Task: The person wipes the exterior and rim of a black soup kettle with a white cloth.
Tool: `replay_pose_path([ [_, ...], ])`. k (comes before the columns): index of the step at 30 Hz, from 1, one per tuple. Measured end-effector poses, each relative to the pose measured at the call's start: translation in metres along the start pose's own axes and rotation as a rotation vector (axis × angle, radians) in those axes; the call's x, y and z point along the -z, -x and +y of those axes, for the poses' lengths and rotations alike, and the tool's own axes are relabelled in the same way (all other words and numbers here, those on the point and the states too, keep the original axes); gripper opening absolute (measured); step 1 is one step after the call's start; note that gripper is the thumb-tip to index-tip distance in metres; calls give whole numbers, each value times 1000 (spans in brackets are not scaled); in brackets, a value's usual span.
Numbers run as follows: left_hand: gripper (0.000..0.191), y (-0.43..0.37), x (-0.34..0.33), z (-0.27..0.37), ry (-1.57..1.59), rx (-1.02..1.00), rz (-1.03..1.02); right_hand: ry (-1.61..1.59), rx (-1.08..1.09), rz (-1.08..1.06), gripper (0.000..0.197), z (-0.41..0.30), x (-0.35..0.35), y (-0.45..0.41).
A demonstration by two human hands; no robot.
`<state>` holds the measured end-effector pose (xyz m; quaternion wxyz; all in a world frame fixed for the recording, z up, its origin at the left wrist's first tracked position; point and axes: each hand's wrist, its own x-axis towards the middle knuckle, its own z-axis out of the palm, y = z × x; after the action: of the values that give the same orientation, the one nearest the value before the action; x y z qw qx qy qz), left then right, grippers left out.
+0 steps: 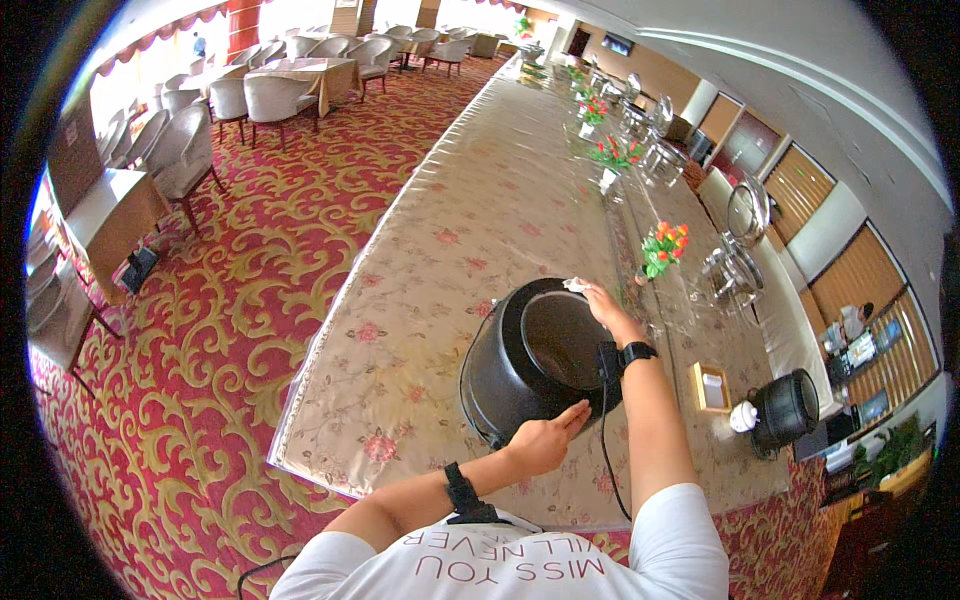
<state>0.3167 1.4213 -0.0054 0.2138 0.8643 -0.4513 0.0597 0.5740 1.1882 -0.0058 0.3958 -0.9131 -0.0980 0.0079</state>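
A black round soup kettle (495,367) stands on the floral-covered table in front of me, its round dark recess (562,337) facing up toward me. My right hand (606,309) is at the far right part of its rim, with a crumpled white cloth or tissue (576,285) pinched at the fingertips and against the rim. Against the kettle's near side rests my left hand (546,442), index finger stretched out along the black surface. Whether those left fingers grip anything is hard to see. Black straps with small devices circle both wrists.
The long table (420,300) wears a clear sheet over its cloth. Flower pots (664,251) and chafing dishes (727,277) line its right side. A second black kettle (784,412), white jar (743,417) and wooden tray (711,388) sit nearby. A cable (611,457) hangs from my right wrist.
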Motion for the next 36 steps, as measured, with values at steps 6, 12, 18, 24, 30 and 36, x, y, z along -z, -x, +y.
replay_pose_path([
  [6, 69, 0, -6, -15, 156, -22, 11, 119, 325, -230, 33, -70, -57, -35],
  [12, 58, 21, 9, -33, 407, -35, 98, 391, 463, -714, 32, -175, -120, 15],
  [18, 18, 43, 11, -57, 589, -22, 310, -93, 424, -675, 29, -180, -129, 34],
  [24, 16, 61, 5, -74, 444, 177, 345, -1103, -189, -315, 33, -173, -77, 21],
  [30, 44, 57, 25, -85, 1055, 448, 637, -1271, -320, -326, 39, -191, -59, 73],
  [36, 37, 54, 46, -90, 1671, 274, 566, -1375, -308, -208, 43, -201, -68, 130],
])
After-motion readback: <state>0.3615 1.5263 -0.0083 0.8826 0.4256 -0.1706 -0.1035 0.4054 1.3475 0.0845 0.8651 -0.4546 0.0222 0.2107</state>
